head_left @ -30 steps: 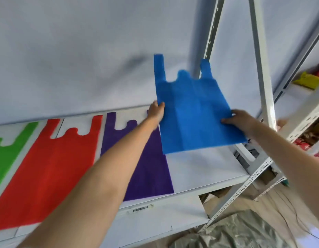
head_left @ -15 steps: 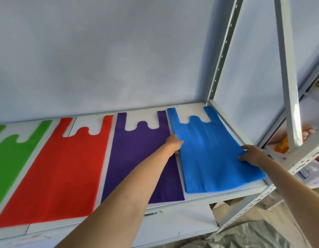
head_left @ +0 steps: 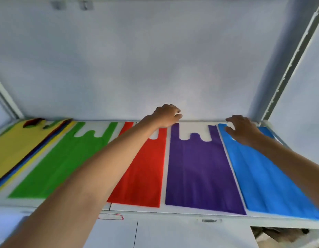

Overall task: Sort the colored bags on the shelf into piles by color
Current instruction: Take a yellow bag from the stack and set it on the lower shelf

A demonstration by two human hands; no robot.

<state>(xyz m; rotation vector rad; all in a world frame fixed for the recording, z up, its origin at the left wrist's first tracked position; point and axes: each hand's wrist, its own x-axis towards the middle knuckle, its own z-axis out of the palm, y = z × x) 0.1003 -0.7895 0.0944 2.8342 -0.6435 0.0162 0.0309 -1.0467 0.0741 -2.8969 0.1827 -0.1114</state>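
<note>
Four bags lie flat side by side on the white shelf (head_left: 183,214): green (head_left: 62,163), red (head_left: 146,176), purple (head_left: 199,172) and blue (head_left: 266,181) at the far right. At the far left sits a mixed stack with a yellow bag (head_left: 13,149) on top. My left hand (head_left: 167,116) is at the back of the shelf, above the gap between the red and purple handles, fingers loosely curled and holding nothing. My right hand (head_left: 242,129) has spread fingers over the blue bag's handle end; whether it touches the bag is unclear.
A plain grey wall (head_left: 155,59) closes the back of the shelf. Slotted metal uprights stand at the right (head_left: 289,65) and left (head_left: 4,97) ends. Below the shelf edge is a white panel (head_left: 173,235), with floor clutter at the lower right.
The blue bag went from held in the air to lying flat beside the purple one. Both hands then slid from its sides to the back of the shelf.
</note>
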